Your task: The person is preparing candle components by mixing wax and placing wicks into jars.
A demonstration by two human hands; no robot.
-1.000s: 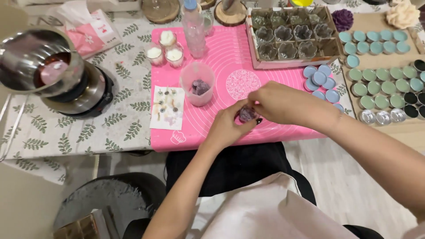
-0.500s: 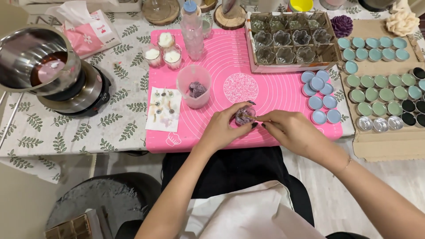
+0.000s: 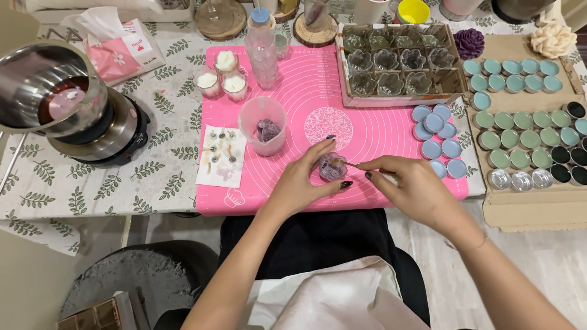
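left hand (image 3: 301, 177) grip wrapped round small glass cup (image 3: 332, 166) w/ purple wax, on pink mat (image 3: 379, 131) near front edge. right hand (image 3: 411, 183) pinches thin stick (image 3: 361, 165), tip at cup rim. risk imo: push too hard, cup tips, wax on mat.

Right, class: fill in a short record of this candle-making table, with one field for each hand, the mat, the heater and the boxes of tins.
left hand: left hand steadies a small glass cup of purple wax on the pink silicone mat
right hand: right hand pinches a thin stick whose tip reaches the cup
mat items: plastic measuring cup with purple lumps, three white candles, loose blue tin lids
heater: steel pot on a hot plate, left
boxes: green and teal tins; tray of flower-shaped glass holders
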